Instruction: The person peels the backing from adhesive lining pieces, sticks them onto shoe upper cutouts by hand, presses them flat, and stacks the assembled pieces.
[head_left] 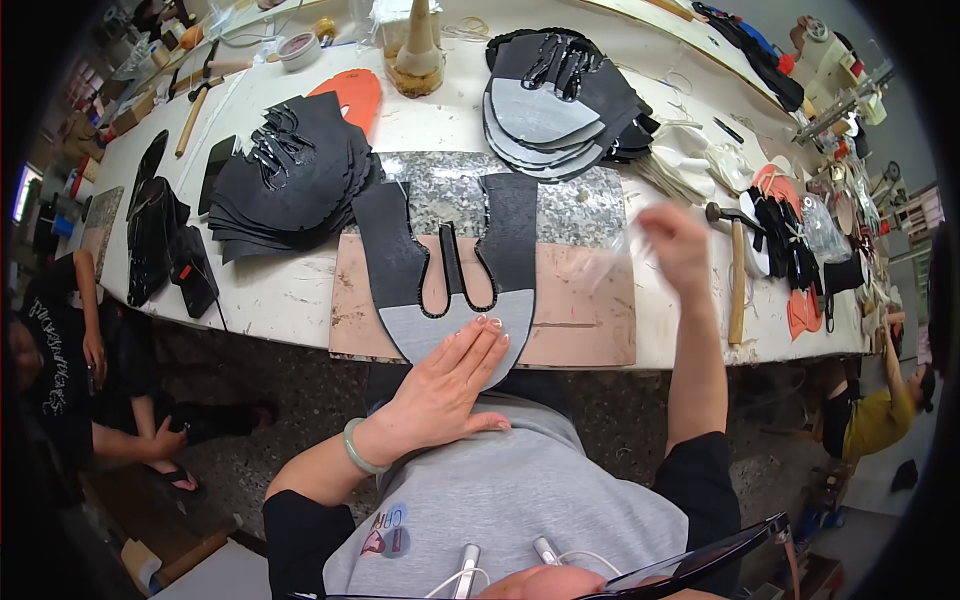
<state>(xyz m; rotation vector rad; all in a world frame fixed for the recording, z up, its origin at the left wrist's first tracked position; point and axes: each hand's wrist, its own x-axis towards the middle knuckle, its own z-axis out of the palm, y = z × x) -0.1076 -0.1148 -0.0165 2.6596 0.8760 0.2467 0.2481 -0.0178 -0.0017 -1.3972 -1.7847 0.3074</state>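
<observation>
A shoe upper (pixel 392 245), black with a grey toe area, lies flat before me, two cut-outs and a narrow tongue strip in its middle. Its toe end overhangs the table's near edge. My left hand (pixel 455 375) rests on the grey toe, fingers stretched out, holding nothing. Raised to the right of the upper is my right hand (pixel 675 245), closed and smeared by motion. From it trails a thin translucent strip (pixel 603 262), too blurred to name more exactly. Beneath the upper are a tan board (pixel 590 330) and a speckled stone slab (pixel 580 205).
Stacked black uppers (pixel 290 200) lie at left, grey-toed uppers (pixel 545 105) at the back. A glue pot with a brush (pixel 415 60) stands behind. A hammer (pixel 737 280) lies right of my right hand. Other people sit at left (pixel 70 350) and right (pixel 875 415).
</observation>
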